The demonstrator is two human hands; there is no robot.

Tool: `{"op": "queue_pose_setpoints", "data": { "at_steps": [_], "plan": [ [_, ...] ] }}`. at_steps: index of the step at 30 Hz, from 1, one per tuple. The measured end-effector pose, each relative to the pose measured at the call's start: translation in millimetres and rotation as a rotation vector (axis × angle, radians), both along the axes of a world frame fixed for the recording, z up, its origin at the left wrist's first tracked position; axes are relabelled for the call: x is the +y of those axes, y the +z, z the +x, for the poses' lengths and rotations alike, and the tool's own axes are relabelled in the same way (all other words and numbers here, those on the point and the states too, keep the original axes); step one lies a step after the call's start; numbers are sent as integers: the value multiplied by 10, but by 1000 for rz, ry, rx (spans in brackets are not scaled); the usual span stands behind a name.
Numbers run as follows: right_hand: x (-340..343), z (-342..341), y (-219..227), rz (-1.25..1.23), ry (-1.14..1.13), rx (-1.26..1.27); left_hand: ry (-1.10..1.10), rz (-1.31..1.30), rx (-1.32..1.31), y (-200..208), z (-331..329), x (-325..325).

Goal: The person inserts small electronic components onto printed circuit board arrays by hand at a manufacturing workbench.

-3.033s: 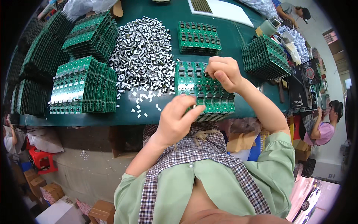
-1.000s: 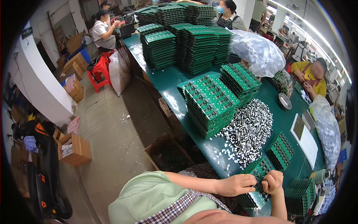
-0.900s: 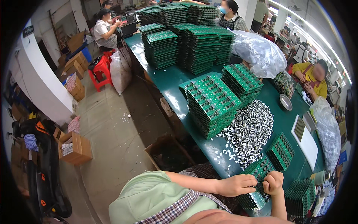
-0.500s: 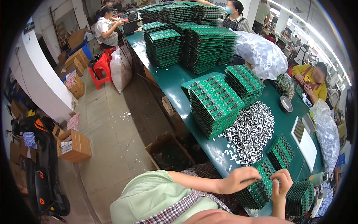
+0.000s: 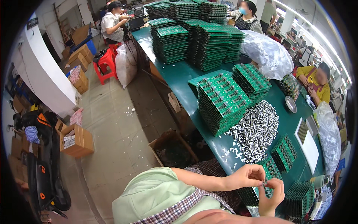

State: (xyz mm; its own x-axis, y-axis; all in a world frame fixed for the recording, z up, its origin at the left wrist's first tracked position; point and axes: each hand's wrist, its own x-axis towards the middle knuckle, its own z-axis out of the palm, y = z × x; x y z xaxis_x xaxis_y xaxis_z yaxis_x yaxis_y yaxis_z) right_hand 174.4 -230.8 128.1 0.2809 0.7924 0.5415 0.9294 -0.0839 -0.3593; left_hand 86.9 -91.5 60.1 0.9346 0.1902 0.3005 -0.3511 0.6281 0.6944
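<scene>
Over a stack of green circuit boards [image 5: 271, 167] at the table's near edge, my left hand [image 5: 244, 177] and my right hand [image 5: 271, 196] meet fingertip to fingertip. Both are closed in a pinch on something tiny, too small to make out. My hands hide much of the boards below. Just beyond them lies a heap of small black-and-white parts [image 5: 257, 128], with loose ones scattered at its left. A separate panel of circuit boards [image 5: 284, 153] rests right of the heap, and another board stack [image 5: 299, 199] stands right of my right hand.
Tall circuit board stacks [image 5: 214, 43] fill the far table [image 5: 173, 80]. A nearer board stack [image 5: 222, 102] borders the heap. To the right are a white tray [image 5: 307, 145], a metal dish [image 5: 291, 104] and plastic bags [image 5: 266, 52]. An open carton [image 5: 173, 149] sits below the table's left edge. Several people work around.
My hands were apart and have come together, fingertips meeting. My right hand has moved left and closed in a pinch. The whole view has shifted slightly.
</scene>
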Motion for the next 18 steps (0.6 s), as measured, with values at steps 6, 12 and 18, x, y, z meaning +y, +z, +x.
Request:
{"op": "queue_pose_setpoints", "data": {
  "at_steps": [6,12,18],
  "plan": [
    [-8,-32,17,38,11,-124,40,70,72,57,-31,-50],
    [-52,-50,38,2,29,-109,7,180,50,4,-27,-31],
    [-27,-126,70,47,-49,224,52,66,25,92,-72,-52]
  ]
}}
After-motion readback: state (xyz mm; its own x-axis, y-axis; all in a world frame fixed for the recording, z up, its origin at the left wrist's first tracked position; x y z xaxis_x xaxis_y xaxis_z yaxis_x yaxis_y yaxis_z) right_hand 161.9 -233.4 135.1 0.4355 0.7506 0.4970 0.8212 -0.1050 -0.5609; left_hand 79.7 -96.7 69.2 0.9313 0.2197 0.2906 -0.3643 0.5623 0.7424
